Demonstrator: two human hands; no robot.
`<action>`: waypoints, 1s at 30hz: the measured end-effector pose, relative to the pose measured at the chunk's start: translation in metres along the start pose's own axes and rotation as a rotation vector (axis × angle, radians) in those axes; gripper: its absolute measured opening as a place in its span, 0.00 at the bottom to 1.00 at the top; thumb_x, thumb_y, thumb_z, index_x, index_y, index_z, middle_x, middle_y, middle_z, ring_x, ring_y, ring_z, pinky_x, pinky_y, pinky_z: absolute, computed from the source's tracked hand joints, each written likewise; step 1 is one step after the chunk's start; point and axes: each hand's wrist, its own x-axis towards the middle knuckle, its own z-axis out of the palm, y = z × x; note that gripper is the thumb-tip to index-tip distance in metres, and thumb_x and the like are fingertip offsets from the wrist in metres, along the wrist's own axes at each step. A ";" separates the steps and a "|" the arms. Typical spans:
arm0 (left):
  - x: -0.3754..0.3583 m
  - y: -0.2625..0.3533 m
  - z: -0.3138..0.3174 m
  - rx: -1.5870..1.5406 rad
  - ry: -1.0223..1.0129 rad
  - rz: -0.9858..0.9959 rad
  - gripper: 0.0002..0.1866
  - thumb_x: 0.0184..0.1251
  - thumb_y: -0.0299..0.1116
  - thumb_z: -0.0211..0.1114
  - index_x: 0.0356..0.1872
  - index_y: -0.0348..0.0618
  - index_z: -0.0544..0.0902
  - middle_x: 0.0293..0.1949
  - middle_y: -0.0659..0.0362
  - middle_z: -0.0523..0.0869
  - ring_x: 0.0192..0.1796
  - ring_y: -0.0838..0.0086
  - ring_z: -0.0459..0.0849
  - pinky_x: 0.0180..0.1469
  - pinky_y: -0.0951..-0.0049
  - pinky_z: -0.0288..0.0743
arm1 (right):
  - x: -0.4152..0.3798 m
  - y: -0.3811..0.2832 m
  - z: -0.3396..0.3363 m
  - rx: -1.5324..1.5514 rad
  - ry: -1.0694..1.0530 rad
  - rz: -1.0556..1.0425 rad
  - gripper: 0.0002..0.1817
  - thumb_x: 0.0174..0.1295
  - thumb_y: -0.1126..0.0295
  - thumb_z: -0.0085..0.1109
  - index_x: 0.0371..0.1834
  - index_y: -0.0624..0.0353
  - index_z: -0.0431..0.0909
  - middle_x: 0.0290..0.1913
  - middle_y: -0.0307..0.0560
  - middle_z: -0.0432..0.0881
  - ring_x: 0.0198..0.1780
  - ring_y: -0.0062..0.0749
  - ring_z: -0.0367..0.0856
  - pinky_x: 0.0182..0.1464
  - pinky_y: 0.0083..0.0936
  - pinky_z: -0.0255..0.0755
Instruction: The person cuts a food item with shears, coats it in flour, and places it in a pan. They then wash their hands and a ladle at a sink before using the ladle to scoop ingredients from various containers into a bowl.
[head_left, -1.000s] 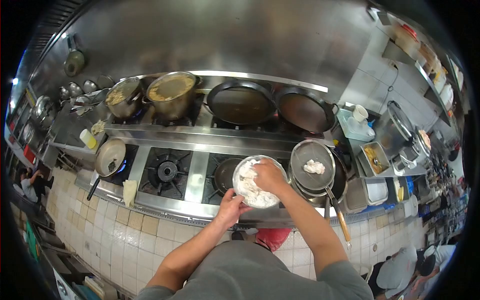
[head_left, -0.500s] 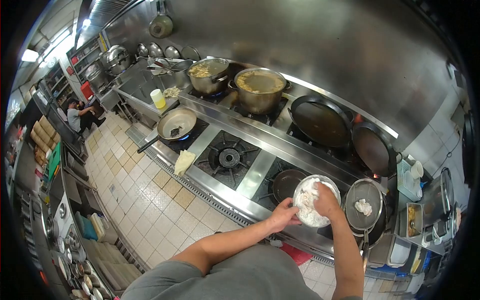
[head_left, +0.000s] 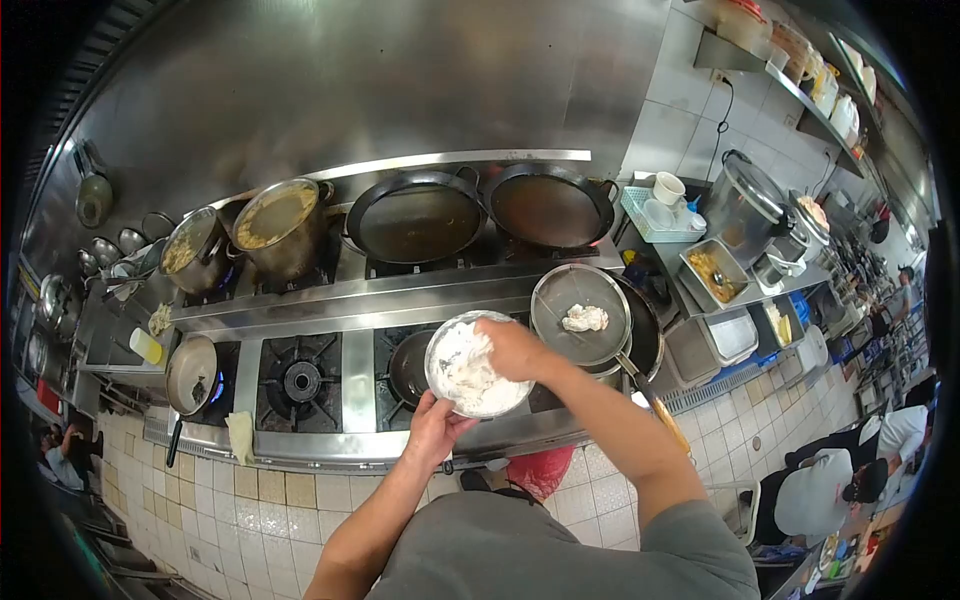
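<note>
My left hand (head_left: 437, 428) grips the near-left rim of a round metal bowl (head_left: 521, 402), closed on it. The bowl is held over the front edge of the stove and holds white powder (head_left: 462, 362) that looks like flour, with lumps in it. My right hand (head_left: 512, 350) reaches into the bowl, fingers curled down into the powder; what they hold, if anything, is hidden. Just right of the bowl, a round mesh strainer (head_left: 555, 312) rests over a dark wok (head_left: 648, 330), with a white-coated lump (head_left: 585, 318) in it. A dark frying pan (head_left: 408, 365) sits behind the bowl.
Two large woks (head_left: 415, 222) of dark liquid and two steaming stockpots (head_left: 280, 220) line the back burners. A pan (head_left: 190, 375) sits over a blue flame at left, near a cloth (head_left: 240, 437). Trays (head_left: 712, 272) stand at right. Other people (head_left: 820, 495) are at far right and left.
My view has turned to the right, bringing the right-hand shelves and more people into sight. My left hand still holds the bowl, and my right hand is still in the powder.
</note>
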 end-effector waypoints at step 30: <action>0.001 -0.018 0.006 0.035 0.015 0.013 0.21 0.74 0.25 0.55 0.66 0.46 0.68 0.59 0.47 0.82 0.55 0.55 0.88 0.58 0.51 0.86 | 0.003 0.039 0.050 -0.204 -0.273 -0.338 0.23 0.57 0.75 0.64 0.59 0.54 0.81 0.50 0.54 0.87 0.56 0.54 0.83 0.60 0.45 0.78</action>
